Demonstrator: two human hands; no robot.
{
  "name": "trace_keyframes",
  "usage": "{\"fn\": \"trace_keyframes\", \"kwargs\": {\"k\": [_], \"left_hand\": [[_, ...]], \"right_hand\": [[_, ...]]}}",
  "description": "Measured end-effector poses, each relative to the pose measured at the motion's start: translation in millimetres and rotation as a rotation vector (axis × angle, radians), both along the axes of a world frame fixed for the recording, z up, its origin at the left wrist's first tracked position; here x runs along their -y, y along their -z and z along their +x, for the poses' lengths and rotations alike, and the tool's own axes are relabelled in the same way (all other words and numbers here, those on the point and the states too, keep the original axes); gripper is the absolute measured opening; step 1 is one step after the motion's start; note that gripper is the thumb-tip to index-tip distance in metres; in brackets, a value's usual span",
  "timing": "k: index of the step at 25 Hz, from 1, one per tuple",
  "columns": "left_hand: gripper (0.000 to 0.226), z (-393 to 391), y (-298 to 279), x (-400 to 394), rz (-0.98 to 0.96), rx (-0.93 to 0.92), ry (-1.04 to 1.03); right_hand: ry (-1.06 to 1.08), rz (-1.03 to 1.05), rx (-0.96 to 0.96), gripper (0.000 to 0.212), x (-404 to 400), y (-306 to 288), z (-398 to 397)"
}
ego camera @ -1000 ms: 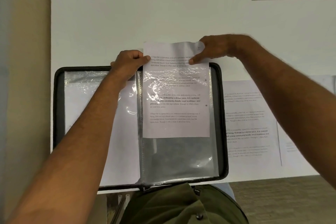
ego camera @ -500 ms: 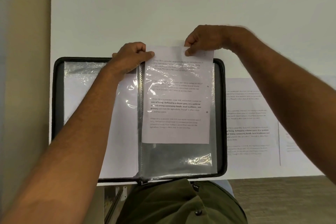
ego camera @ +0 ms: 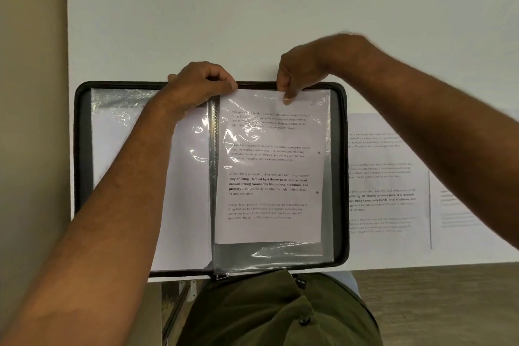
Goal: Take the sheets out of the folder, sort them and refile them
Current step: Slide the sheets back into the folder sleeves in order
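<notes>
The left hand [ego camera: 200,86] is pinching open the clear plastic sleeve [ego camera: 325,205] of the black zip folder [ego camera: 341,177] while the right hand [ego camera: 295,76], fingertips pressed together, is seating the white printed sheet [ego camera: 269,166] inside, far edge at the sleeve mouth.

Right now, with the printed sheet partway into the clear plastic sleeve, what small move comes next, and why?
Probably push the printed white sheet further down. Its bottom edge stops short of the clear plastic sleeve's bottom, leaving an empty band, while the left hand grips the sleeve's top and the right hand presses the sheet's top edge.
</notes>
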State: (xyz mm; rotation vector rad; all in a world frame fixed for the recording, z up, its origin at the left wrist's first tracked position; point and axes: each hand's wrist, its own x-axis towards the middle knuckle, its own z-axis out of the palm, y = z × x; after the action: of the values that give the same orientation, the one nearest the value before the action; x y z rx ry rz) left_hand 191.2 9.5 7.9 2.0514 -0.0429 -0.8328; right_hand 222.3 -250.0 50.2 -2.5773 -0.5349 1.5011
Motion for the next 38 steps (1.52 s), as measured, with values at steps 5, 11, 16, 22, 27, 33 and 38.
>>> {"fn": "trace_keyframes", "kwargs": {"k": [5,11,16,22,27,33,38], "left_hand": [[0.046,3.2,-1.9,0.7,0.07,0.029,0.132],[0.024,2.4,-3.1,2.6,0.158,0.117,0.133],[0.029,0.7,-2.3,0.0,0.086,0.053,0.088],[0.044,-0.9,1.5,-0.2,0.008,0.034,0.041],[0.04,-2.2,8.7,1.0,0.021,0.077,-0.003],[0.017,-3.0,9.8,-0.3,0.027,0.122,-0.028],[0.01,-5.3,10.4,2.6,0.024,0.167,-0.021]], "right_hand": [[-0.082,-0.073,-0.006,0.017,-12.2,-1.1,-6.8],[0.015,0.114,-0.008,0.024,-15.4,-6.5,-7.8],[0.098,0.162,-0.129,0.02,-17.5,0.8,-12.1],[0.058,0.013,-0.152,0.01,-19.3,1.2,-3.6],[0.248,0.069,-0.224,0.01,-25.2,4.6,-3.5],[0.168,-0.007,-0.347,0.02,-50.4,23.1,-14.4],[0.132,-0.007,-0.388,0.021,-44.6,11.4,-23.9]]}}
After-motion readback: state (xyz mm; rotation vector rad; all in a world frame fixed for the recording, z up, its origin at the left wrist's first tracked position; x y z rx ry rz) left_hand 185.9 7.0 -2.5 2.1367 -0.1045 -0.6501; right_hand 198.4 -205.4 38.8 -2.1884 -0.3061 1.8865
